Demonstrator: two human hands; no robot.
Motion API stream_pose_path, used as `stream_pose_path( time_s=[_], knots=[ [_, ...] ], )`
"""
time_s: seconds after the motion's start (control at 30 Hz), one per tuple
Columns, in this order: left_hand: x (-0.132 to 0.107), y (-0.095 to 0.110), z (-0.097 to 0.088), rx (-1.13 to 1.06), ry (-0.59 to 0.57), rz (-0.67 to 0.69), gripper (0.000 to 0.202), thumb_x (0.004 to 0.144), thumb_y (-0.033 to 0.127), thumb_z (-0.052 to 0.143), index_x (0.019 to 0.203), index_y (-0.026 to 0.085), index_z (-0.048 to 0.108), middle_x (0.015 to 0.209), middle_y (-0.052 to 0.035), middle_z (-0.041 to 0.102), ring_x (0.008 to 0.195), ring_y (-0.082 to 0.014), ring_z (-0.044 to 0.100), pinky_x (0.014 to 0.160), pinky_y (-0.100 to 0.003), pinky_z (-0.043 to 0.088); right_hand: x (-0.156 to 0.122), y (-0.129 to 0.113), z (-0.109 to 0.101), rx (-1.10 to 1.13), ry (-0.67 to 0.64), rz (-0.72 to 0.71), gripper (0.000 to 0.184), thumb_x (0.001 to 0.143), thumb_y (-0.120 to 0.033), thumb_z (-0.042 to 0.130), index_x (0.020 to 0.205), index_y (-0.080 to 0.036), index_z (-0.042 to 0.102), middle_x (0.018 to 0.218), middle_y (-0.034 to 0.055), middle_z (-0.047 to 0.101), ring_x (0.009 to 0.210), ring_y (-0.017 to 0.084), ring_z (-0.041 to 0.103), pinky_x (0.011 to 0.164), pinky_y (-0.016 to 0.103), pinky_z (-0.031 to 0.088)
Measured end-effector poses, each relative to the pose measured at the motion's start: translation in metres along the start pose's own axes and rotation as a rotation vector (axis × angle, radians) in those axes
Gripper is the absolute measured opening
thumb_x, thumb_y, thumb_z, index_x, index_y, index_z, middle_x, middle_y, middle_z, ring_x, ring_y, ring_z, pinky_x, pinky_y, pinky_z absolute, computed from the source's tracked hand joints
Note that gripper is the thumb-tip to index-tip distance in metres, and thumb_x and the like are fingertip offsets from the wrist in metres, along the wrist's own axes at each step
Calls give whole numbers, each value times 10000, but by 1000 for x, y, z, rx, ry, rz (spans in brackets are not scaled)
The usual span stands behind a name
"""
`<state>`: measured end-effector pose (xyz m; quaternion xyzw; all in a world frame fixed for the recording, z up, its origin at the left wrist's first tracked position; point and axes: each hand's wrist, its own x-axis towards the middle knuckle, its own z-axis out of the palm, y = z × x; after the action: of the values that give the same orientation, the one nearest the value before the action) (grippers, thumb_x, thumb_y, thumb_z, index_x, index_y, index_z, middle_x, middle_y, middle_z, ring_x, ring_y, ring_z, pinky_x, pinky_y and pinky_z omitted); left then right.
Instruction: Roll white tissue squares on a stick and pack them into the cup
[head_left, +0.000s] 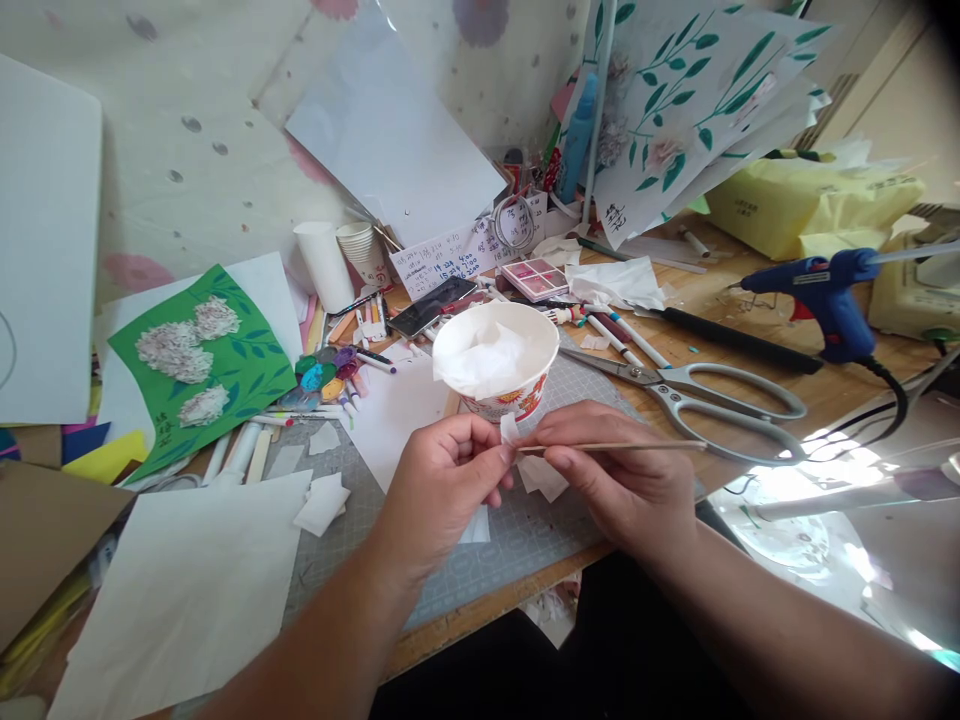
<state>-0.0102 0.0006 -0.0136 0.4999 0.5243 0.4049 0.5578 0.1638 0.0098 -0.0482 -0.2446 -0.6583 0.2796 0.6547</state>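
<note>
Near edge, middle: 2 hands over the tabletop (840, 395), both occupied. Left hand (450, 470): grip pinched on 1 small white paper piece (509, 428) at the stick's tip; can't tell if it clamps the tip too. Right hand (630, 475): grip closed on 1 thin stick (645, 446), lying roughly level, free end pointing to the right edge. Both items sit just above the cutting mat (450, 580), 1 off, grey, gridded.

Near left corner: 1 large white sheet (187, 590), overlapping the mat. Loose paper scraps (325, 438) on the mat: at least 5, some left of the left hand, some under the hands.

Just beyond the hands, centre: 1 paper bowl (525, 395), printed outside, white paper inside, pieces not countable. Right of it: 1 pair of scissors (670, 392), 2 handle loops toward the right edge.

Further, left side: 1 green sheet (262, 370) bearing 3 pale flower clusters (174, 352). Right side: 1 blue glue gun (832, 290).

Toward the back edge: 1 dark flat slab (433, 305), 1 pink palette (534, 280) with 4 pans, 1 stack of paper cups (362, 250), 1 blue bottle (577, 140). Back right corner: 1 yellow pack (810, 205).
</note>
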Motion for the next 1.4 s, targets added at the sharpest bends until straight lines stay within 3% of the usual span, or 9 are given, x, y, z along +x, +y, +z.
stream_pose_path(
  time_s=[0.1, 0.23, 0.43, 0.63, 0.8, 0.87, 1.03, 1.2, 1.4],
  knots=[
    [-1, 3, 0, -7, -5, -3, 132, 796, 212, 702, 686, 171, 641, 567, 28, 641, 500, -83, 560, 480, -177, 438, -3, 3, 0, 86, 45, 106, 167, 864, -117, 718, 920, -251, 799, 840, 40, 800, 803, 198, 739, 744, 348, 627],
    [-1, 10, -2, -26, -7, -23, 123, 763, 208, 720, 676, 162, 645, 552, 29, 631, 484, -74, 536, 471, -172, 431, 0, 8, 0, 401, 190, 379, 33, 857, -253, 769, 853, -253, 802, 799, 14, 775, 708, 155, 740, 629, 270, 644],
    [1, 21, -9, -122, -3, -35, 139, 702, 215, 741, 639, 161, 629, 511, 31, 599, 469, -72, 482, 446, -170, 396, 24, 12, -16, 600, 325, 554, 142, 773, -298, 846, 724, -216, 741, 731, -21, 756, 549, 106, 721, 529, 216, 642],
    [0, 24, -15, -195, 94, 49, 175, 702, 232, 741, 617, 159, 607, 494, 35, 576, 465, -66, 455, 449, -164, 352, 55, 18, -22, 342, 383, 360, 98, 822, -312, 792, 817, -236, 730, 729, -20, 768, 631, 144, 746, 617, 293, 655],
    [3, 21, -23, -126, 208, 163, 183, 749, 233, 732, 643, 166, 599, 472, 58, 529, 453, -62, 411, 451, -168, 305, 72, 20, -17, -228, 95, 125, 36, 824, -242, 739, 799, -242, 766, 798, 18, 801, 763, 205, 761, 743, 372, 620],
    [8, 19, -24, -73, 245, 212, 176, 772, 222, 723, 654, 171, 602, 475, 69, 503, 459, -61, 395, 455, -171, 287, 73, 22, -19, -319, 72, 39, 58, 836, -231, 714, 817, -252, 766, 865, 28, 812, 870, 231, 768, 824, 408, 605],
    [23, 20, -20, 69, 348, 317, 160, 786, 234, 705, 656, 187, 625, 484, 75, 459, 478, -84, 384, 481, -205, 301, 61, 27, -26, -253, 179, 42, 70, 882, -258, 696, 856, -254, 761, 960, 46, 809, 979, 242, 753, 943, 460, 571],
    [28, 30, -15, 432, 428, 431, 82, 766, 280, 722, 790, 204, 744, 481, 78, 463, 485, -117, 408, 521, -241, 334, 54, 28, -24, -174, 76, 3, 83, 893, -237, 687, 887, -247, 769, 878, 32, 806, 866, 213, 750, 891, 423, 589],
    [19, 30, -17, 597, 426, 544, 269, 816, 292, 680, 1048, 217, 791, 513, 63, 550, 487, -142, 466, 558, -259, 362, 54, 33, -21, -142, 83, -40, 94, 916, -248, 665, 882, -239, 752, 901, 41, 793, 893, 215, 742, 953, 461, 567]
  ],
)
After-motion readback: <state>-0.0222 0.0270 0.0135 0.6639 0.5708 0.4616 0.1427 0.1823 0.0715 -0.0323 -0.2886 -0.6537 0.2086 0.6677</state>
